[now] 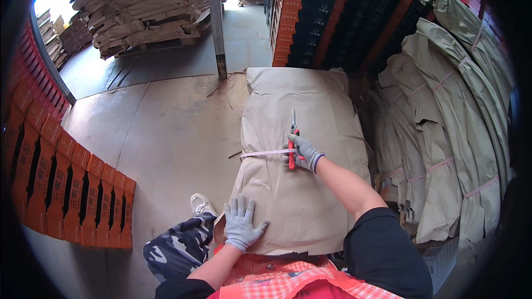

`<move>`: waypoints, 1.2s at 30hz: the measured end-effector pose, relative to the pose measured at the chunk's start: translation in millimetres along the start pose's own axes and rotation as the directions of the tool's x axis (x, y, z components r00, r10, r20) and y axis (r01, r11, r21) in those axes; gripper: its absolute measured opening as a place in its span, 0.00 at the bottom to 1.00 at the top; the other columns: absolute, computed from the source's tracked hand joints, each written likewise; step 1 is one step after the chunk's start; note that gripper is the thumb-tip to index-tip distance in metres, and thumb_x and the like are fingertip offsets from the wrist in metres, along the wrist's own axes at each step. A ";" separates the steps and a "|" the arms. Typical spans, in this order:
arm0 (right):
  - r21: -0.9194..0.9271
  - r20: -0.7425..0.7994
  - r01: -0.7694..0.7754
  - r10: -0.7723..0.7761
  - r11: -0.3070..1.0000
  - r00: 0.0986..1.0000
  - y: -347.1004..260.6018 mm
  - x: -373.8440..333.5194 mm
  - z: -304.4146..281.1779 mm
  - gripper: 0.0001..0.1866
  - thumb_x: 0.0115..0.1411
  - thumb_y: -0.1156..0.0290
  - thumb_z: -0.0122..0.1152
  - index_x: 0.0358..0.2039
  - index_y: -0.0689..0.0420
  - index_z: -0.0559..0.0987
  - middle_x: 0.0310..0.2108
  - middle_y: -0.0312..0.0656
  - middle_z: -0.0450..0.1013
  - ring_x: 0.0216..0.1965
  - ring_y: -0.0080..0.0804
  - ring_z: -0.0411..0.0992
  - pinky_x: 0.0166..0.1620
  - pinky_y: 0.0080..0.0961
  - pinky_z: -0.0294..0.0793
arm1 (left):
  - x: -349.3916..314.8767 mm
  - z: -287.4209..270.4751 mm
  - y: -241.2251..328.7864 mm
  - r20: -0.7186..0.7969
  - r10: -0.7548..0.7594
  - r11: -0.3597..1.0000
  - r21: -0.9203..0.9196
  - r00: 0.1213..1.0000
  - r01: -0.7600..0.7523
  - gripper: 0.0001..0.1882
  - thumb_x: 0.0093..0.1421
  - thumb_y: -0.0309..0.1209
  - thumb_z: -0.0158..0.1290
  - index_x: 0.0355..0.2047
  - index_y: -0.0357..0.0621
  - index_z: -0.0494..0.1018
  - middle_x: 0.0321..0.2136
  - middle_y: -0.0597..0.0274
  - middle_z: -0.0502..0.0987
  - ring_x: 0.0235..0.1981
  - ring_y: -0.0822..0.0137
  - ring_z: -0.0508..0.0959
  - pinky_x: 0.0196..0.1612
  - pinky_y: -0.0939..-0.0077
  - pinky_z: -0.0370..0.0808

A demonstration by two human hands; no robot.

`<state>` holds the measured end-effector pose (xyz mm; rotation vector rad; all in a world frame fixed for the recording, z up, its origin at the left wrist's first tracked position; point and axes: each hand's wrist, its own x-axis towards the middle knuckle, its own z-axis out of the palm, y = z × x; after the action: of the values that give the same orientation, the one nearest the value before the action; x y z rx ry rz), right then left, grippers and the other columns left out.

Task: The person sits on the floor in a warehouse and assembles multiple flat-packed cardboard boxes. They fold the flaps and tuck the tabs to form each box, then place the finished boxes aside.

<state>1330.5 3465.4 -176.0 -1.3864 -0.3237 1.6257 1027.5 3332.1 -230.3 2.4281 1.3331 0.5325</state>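
I have the right hand (pixel 306 153) grasping red-handled pliers (pixel 291 159), tips pointing far, above the middle of the paper-wrapped bundle (pixel 299 205), at the pink strap (pixel 266 153). The left hand (pixel 243 227) is spread flat, gripping nothing, on the bundle's near left part; I see orange boxes (pixel 62 185) left and strapped bundles (pixel 438 138) right.

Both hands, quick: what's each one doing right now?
Left hand: open, fingers spread on the paper bundle.
Right hand: closed, holding red-handled pliers.
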 end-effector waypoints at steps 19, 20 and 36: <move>0.338 0.021 0.341 -0.369 0.877 0.929 126.8 -301.5 -67.9 0.25 0.62 0.49 0.58 0.47 0.57 0.71 0.34 0.42 0.72 0.34 0.40 0.75 0.40 0.49 0.78 | 41.9 -81.2 -7.6 -0.478 0.155 0.959 -0.138 0.865 -0.248 0.06 0.56 0.34 0.53 0.32 0.53 0.79 0.27 0.53 0.79 0.30 0.49 0.78 0.33 0.57 0.75; 0.320 0.034 0.350 -0.380 0.880 0.924 129.9 -298.0 -66.3 0.29 0.60 0.47 0.59 0.49 0.60 0.70 0.35 0.43 0.73 0.35 0.43 0.75 0.42 0.50 0.78 | 53.1 -100.8 -29.9 -0.547 0.012 0.982 -0.152 0.837 -0.113 0.07 0.58 0.34 0.51 0.31 0.49 0.78 0.26 0.51 0.78 0.31 0.46 0.78 0.33 0.56 0.74; 0.011 -0.010 0.687 -0.687 0.726 0.726 128.7 -382.6 -46.8 0.31 0.57 0.64 0.66 0.57 0.60 0.65 0.40 0.40 0.72 0.40 0.31 0.74 0.45 0.31 0.76 | 13.3 -155.7 -250.4 -0.537 -0.843 0.207 -0.378 -0.031 0.902 0.38 0.53 0.45 0.59 0.61 0.43 0.62 0.61 0.45 0.63 0.60 0.47 0.64 0.61 0.60 0.62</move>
<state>1278.1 3085.2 -42.6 -1.0643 -0.7300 0.9889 777.9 3487.2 -202.6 0.7378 2.8412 0.9398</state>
